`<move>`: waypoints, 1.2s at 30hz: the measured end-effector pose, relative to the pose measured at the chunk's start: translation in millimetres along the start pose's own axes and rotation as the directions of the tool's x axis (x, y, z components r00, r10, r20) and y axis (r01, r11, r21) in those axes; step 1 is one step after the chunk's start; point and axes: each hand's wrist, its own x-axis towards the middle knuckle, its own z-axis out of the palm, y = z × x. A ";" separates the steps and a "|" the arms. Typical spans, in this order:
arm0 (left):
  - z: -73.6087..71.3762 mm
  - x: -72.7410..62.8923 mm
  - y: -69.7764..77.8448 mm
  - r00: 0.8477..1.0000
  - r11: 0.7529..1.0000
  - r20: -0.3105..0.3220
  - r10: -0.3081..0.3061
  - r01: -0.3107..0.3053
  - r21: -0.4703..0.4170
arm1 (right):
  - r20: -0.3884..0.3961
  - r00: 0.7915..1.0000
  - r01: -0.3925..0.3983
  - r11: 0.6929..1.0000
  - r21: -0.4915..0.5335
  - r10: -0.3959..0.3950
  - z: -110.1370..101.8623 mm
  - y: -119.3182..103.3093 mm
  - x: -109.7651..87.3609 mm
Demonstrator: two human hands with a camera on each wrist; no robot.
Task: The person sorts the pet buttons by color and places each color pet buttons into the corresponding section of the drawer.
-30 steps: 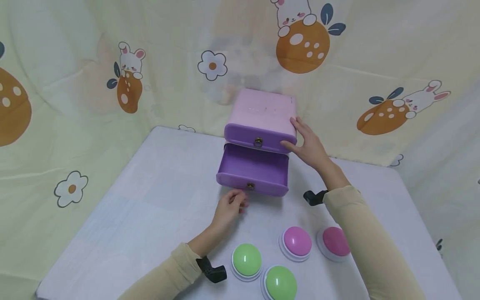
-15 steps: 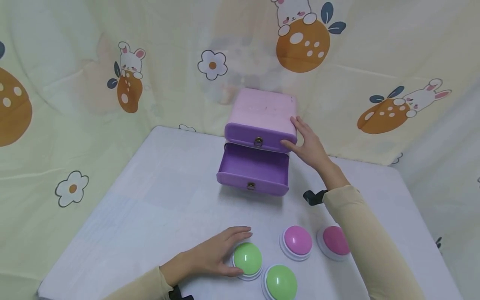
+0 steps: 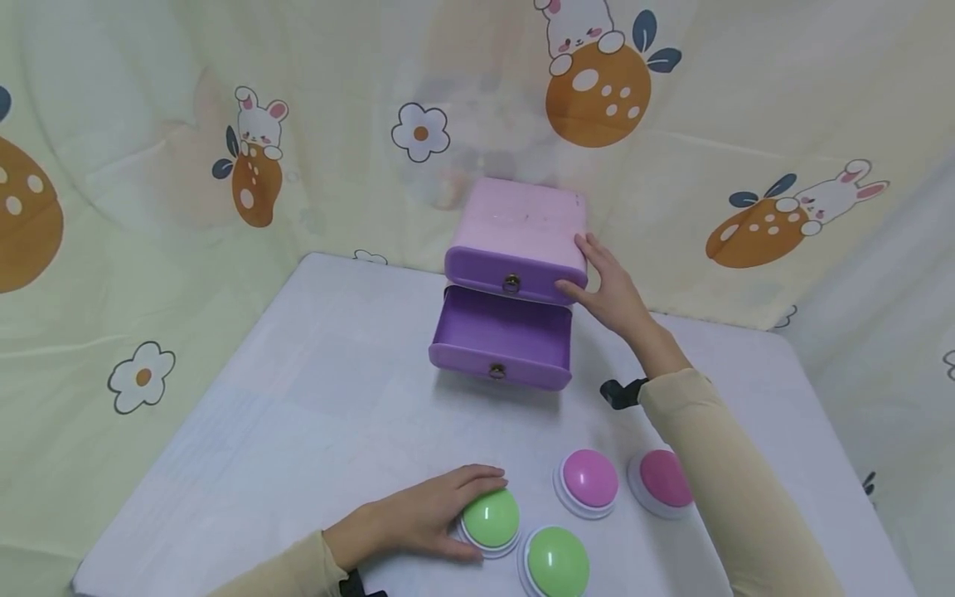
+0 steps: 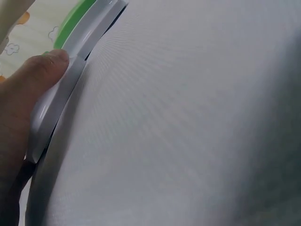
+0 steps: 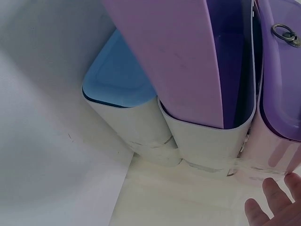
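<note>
In the head view a small cabinet with stacked drawers (image 3: pixel 522 214) stands at the back of the table. Its purple middle drawer (image 3: pixel 501 332) is pulled out with nothing in it; the top drawer (image 3: pixel 477 267) is closed. My right hand (image 3: pixel 615 294) rests on the top tier's right front corner, thumb on the front, fingers fairly straight along the side. At the front, my left hand (image 3: pixel 429 512) grips a green dome push button (image 3: pixel 491 518), fingers over its far side and thumb at the near side. The left wrist view shows the thumb (image 4: pixel 42 70) against the white base.
Another green button (image 3: pixel 558 562) sits right beside the gripped one. Two pink buttons (image 3: pixel 590 478) (image 3: pixel 666 479) stand to the right, the farther one beside the right sleeve. A closed blue drawer (image 5: pixel 120 75) lies below the pulled-out one. A patterned curtain (image 3: pixel 336 166) hangs behind the table.
My left hand has come from below the pulled-out drawer back toward the front, opened over the green button, and closed its fingers around it. The right hand stays on the cabinet.
</note>
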 end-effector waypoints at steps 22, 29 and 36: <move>-1.7 3.1 1.2 0.999 1.000 0.040 0.003 -0.003 0.005 | -0.011 1.000 0.007 1.000 0.016 -0.007 2.2 2.4 -0.8; -4.2 3.7 2.5 0.999 1.000 0.031 0.012 -0.013 0.007 | -0.015 1.000 0.011 1.000 0.016 -0.011 2.6 4.5 0.4; -10.9 4.2 3.9 1.000 1.000 0.023 0.009 -0.009 0.010 | -0.017 1.000 0.011 1.000 0.004 -0.011 2.0 3.9 0.8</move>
